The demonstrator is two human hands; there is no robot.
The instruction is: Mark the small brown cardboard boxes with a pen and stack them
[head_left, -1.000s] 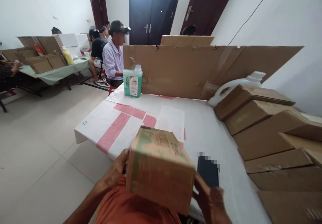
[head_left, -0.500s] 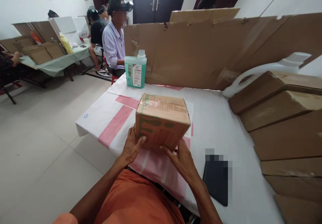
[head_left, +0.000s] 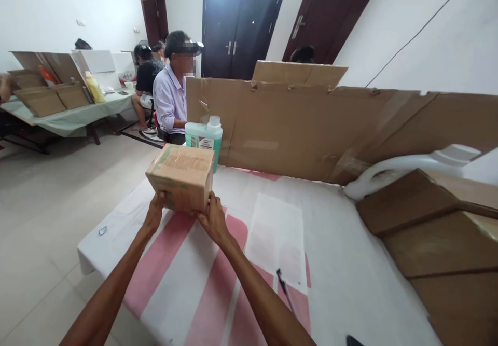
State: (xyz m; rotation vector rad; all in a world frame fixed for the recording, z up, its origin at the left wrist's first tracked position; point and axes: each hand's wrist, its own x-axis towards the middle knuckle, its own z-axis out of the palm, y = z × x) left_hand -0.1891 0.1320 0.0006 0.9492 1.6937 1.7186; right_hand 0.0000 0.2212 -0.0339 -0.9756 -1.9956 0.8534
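We have moved the printed cardboard box (head_left: 181, 172) leftward; it now hides part of the green-liquid jug (head_left: 204, 129) near the table's (head_left: 334, 263) far-left corner. Our left hand (head_left: 156, 212) and right hand (head_left: 213, 217) clamp the box low.

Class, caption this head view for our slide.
Both hands hold a cardboard box in front of a green bottle.

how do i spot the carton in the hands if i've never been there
Find the white and pink covered table, then the bottle of green liquid near its far left corner. In front, partly hiding the bottle, is the carton between the left hand and right hand. Green printing sets it apart from the plain brown boxes at the right.
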